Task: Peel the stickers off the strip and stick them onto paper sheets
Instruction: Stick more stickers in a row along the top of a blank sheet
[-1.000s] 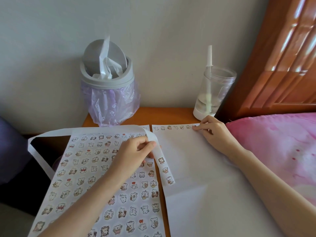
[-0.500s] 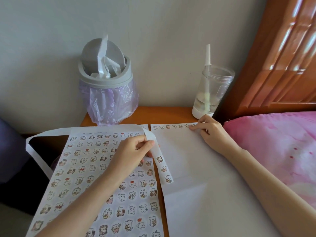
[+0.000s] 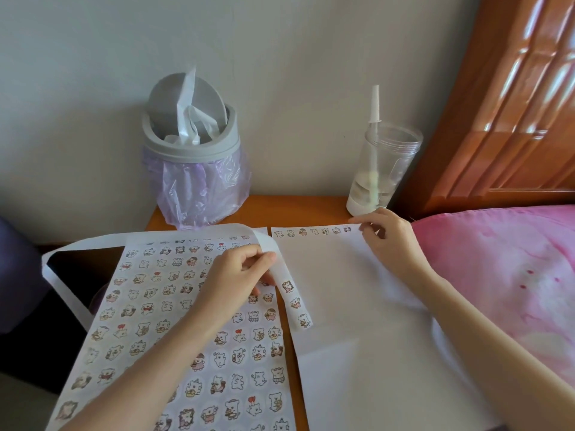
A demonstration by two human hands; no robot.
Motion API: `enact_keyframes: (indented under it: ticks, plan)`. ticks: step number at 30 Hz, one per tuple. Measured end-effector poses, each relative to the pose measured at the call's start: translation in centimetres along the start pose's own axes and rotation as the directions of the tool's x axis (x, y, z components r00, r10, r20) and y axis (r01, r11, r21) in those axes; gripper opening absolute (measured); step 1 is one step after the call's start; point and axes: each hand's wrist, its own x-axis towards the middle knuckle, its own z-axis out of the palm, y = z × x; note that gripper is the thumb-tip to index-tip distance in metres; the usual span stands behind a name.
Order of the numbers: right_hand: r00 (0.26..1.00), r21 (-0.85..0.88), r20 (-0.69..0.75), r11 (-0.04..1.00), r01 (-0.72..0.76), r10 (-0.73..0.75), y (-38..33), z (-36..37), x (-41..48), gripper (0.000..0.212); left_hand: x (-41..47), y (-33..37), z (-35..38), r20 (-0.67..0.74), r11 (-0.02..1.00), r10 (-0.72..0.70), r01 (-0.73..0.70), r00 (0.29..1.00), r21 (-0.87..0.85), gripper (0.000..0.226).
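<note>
The left hand [image 3: 239,272] pinches a white sticker strip [image 3: 294,303] between thumb and fingers. The strip's free end, bearing three stickers, lies on the plain paper sheet [image 3: 342,321]. Under the left hand lies a sheet covered in stickers [image 3: 161,321]. The right hand [image 3: 389,241] rests its fingertips on the plain sheet's top edge, at the end of a short sticker row [image 3: 311,231]. Behind, on the wooden table [image 3: 280,209], stand a grey bin [image 3: 193,150] with a purple liner and a clear cup [image 3: 382,169], well apart.
</note>
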Motion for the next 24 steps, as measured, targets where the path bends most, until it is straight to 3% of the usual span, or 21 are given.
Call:
enact_keyframes:
  ticks: [2,5,7,13,19,24]
  plan:
    - [0.998,0.118,0.040,0.992,0.038,-0.043,-2.4,0.1,-1.1,0.024,0.1,0.0,-0.1,-0.018,0.998,-0.010,0.009,1.000,-0.066,0.020]
    - [0.938,0.191,0.319,0.978,0.078,-0.137,-6.5,0.9,-3.1,0.016,0.1,0.2,-0.3,-0.029,0.987,-0.025,0.020,0.999,-0.159,0.021]
    - [0.903,0.232,0.398,0.970,0.070,-0.160,-8.1,1.5,-4.0,0.014,0.2,0.3,-0.3,-0.027,0.979,-0.028,0.022,0.999,-0.202,0.021]
    - [0.909,0.351,0.398,0.936,-0.028,-0.122,-8.2,2.2,-4.4,0.017,0.2,0.4,-0.3,-0.042,0.961,-0.018,0.005,0.999,-0.278,0.022]
    - [0.933,0.402,0.352,0.912,-0.079,-0.074,-8.0,2.7,-4.5,0.014,-0.1,0.9,-0.3,0.038,0.941,-0.021,0.032,0.999,-0.338,0.035]
    - [0.950,0.430,0.306,0.899,-0.080,-0.061,-7.7,2.9,-4.8,0.012,0.0,1.0,-0.2,0.096,0.927,-0.028,0.062,0.995,-0.371,0.015]
